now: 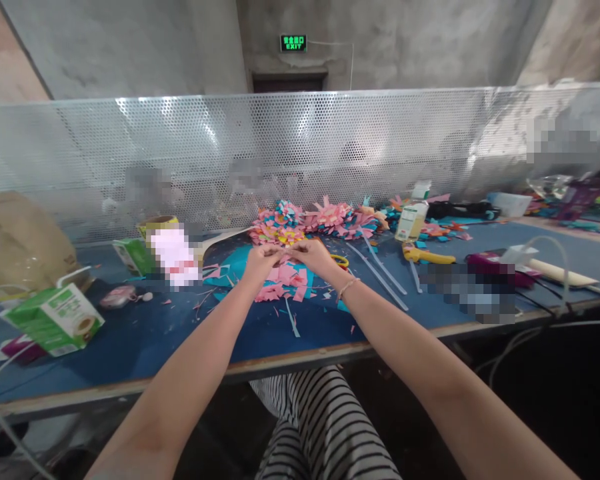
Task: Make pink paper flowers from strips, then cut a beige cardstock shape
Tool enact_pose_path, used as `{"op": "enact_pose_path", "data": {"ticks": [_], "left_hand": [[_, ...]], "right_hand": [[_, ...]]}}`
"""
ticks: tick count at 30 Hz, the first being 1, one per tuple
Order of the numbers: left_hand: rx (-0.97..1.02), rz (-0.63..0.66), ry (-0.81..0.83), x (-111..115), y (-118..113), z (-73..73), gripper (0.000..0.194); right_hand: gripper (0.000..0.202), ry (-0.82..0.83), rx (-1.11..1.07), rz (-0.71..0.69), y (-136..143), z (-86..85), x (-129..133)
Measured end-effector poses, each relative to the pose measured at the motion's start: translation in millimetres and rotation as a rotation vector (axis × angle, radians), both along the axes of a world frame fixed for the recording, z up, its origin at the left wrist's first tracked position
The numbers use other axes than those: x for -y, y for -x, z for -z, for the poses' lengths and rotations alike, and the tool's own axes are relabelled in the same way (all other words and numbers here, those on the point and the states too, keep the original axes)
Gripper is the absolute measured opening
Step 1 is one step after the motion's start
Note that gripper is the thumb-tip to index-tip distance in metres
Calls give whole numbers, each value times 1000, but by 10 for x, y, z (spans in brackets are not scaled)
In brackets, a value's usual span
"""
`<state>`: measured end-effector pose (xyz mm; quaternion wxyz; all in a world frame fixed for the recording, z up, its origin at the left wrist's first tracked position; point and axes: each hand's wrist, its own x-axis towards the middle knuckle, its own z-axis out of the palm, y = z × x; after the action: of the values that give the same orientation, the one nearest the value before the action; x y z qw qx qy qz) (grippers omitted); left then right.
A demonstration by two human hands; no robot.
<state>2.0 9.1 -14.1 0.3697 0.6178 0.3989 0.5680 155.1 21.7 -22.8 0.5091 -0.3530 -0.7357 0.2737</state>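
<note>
Two bare hands met over the bench, fingertips nearly together.

The left forearm and right forearm, both bare, reached inward across the bench's front edge, converging above its middle. The left hand and right hand were level with each other, backs mostly upward, fingers bent and thumbs drawn in toward the fingertips. The wrists appeared only slightly bent. Whether either grip closed fully was too small to tell. The legs showed below the bench's front edge, between the two arms.
</note>
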Motion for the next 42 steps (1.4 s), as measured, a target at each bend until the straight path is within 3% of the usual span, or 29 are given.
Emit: {"op": "enact_pose_path", "data": {"ticks": [6, 18, 27, 35, 42], "left_hand": [[-10, -136, -94, -2, 26, -38, 17], [83, -102, -12, 26, -21, -29, 20], [121, -119, 23, 56, -37, -49, 25], [299, -26, 118, 113, -82, -93, 20], [372, 18, 158, 123, -82, -110, 15]], "right_hand": [[16, -204, 53, 132, -2, -36, 82], [16, -392, 91, 224, 5, -24, 66], [12, -413, 51, 153, 11, -36, 100], [11, -350, 66, 97, 22, -61, 148], [12, -492, 91, 76, 16, -3, 74]]}}
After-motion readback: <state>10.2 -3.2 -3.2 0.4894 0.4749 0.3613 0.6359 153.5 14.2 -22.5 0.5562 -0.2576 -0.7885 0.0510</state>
